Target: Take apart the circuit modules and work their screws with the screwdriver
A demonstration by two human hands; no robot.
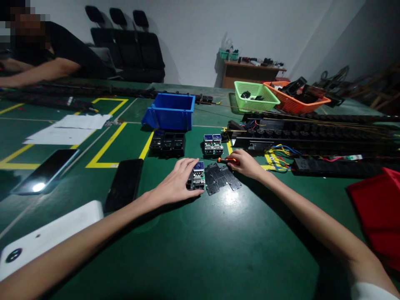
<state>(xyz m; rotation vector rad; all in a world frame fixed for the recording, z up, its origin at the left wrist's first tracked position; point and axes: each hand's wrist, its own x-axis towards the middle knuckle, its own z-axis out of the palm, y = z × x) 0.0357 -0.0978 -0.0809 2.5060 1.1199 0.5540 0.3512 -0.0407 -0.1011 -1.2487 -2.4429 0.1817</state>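
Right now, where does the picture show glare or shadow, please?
Head view: white glare on the green table just below the black plate; head view: dark shadow beside the right arm; head view: bright spot on the phone nearest the paper.

Table (200, 250), green-topped, marked with yellow tape (104, 165). On it I count: one blue bin (171, 120); white papers (62, 129), at left; a phone (51, 166) bearing a bright glare; a black phone (125, 183); a black plastic housing (168, 143); flat black plates (216, 179); a green basket (258, 106); long black strips (312, 134), right.
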